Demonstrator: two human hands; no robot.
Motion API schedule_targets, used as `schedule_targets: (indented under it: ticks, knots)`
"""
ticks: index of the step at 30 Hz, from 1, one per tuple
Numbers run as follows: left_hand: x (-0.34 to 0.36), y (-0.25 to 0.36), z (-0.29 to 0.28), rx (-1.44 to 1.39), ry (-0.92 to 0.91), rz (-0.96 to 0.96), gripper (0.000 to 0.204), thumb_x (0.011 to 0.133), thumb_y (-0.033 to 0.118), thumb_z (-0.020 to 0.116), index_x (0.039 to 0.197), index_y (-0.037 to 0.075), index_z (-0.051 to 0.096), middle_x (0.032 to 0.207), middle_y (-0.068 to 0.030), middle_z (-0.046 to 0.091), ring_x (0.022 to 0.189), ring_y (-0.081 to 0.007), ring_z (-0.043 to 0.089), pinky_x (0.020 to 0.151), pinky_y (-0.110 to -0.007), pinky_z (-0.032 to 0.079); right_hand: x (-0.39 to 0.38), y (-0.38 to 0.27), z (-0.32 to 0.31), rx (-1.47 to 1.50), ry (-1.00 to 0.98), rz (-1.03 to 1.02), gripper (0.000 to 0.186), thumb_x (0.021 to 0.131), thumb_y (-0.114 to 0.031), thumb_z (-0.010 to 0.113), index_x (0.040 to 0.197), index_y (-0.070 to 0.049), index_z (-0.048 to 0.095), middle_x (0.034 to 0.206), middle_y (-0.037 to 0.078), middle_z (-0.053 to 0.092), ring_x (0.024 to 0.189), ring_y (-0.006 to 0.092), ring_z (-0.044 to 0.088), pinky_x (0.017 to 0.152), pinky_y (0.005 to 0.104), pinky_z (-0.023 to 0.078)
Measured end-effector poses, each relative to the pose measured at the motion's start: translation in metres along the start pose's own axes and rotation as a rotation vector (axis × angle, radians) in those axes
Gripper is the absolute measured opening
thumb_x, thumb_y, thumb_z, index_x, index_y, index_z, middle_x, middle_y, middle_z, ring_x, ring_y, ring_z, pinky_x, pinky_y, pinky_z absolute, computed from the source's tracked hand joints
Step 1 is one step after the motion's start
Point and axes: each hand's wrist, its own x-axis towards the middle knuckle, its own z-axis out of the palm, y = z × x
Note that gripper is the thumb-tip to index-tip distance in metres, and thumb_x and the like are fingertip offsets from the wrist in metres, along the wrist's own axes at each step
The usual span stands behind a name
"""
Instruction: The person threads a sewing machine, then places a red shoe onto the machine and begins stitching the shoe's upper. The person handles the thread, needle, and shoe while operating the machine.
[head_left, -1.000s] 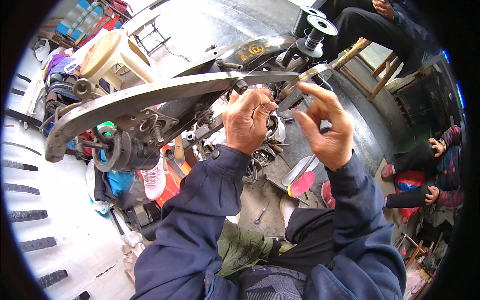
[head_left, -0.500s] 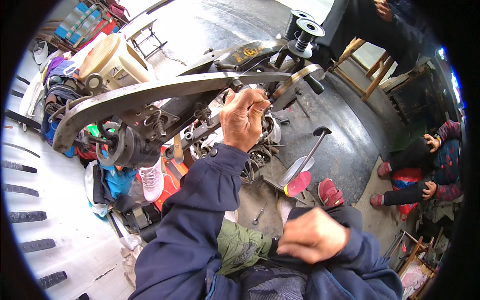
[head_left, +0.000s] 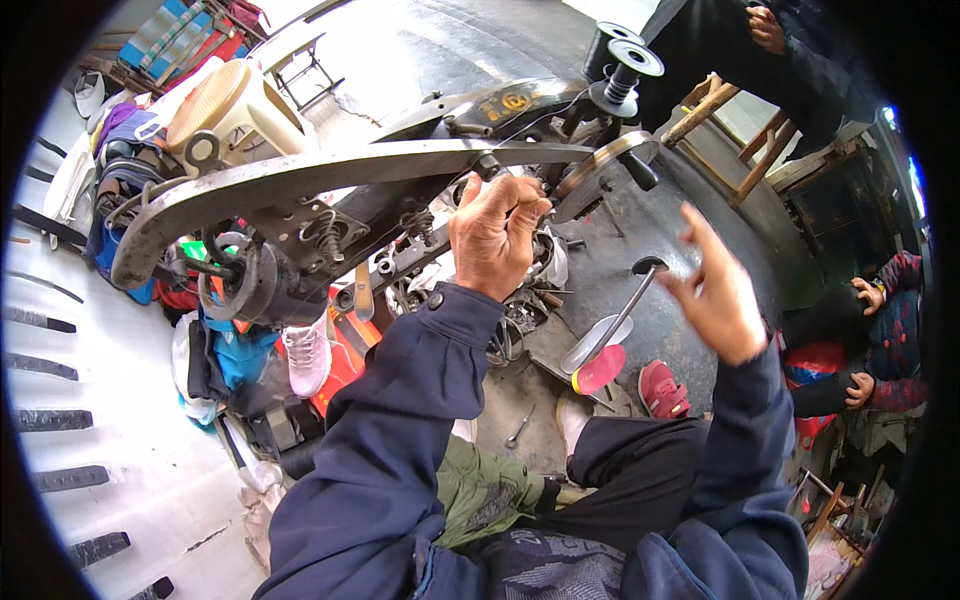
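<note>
A long, curved grey metal bar (head_left: 330,172) stretches crosswise just beyond the nearer left hand (head_left: 497,240), whose fingers curl closed, any hold impossible to tell, while the right hand (head_left: 722,300), fingers spread and apparently empty, hangs well apart rightward.

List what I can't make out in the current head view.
Head view:
Left hand: its closed grip hides anything pinched inside.
Right hand: blurred, apparently by motion.
Bystander, upper right: top edge cuts off the head.
Loose metal parts: too small and crowded to identify.
</note>
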Motion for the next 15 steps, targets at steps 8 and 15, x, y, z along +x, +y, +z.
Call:
schedule_targets:
  ticks: [8, 15]
  knots:
    - [0.002, 0.002, -0.001, 0.003, 0.003, 0.024, 0.013, 0.101, 0.012, 0.07, 0.093, 0.013, 0.061, 0.087, 0.0007, 0.078, 0.086, -0.0229, 0.078, 0.112, -0.064, 0.037, 0.091, -0.017, 0.034, -0.075, 0.048, 0.013, 0.043, 0.093, -0.041, 0.078, 0.112, -0.003, 0.072, 0.091, 0.018, 0.077, 0.087, 0.0376, 0.075, 0.077, 0.0427, 0.057]
    - [0.002, 0.0, 0.0, 0.011, 0.004, 0.035, 0.008, 0.1, 0.012, 0.071, 0.096, 0.014, 0.063, 0.086, -0.0005, 0.079, 0.083, -0.0249, 0.077, 0.105, -0.059, 0.042, 0.105, -0.017, 0.046, -0.039, 0.211, -0.097, 0.026, 0.096, -0.027, 0.071, 0.109, -0.005, 0.073, 0.093, 0.024, 0.074, 0.088, 0.0436, 0.072, 0.078, 0.0467, 0.056]
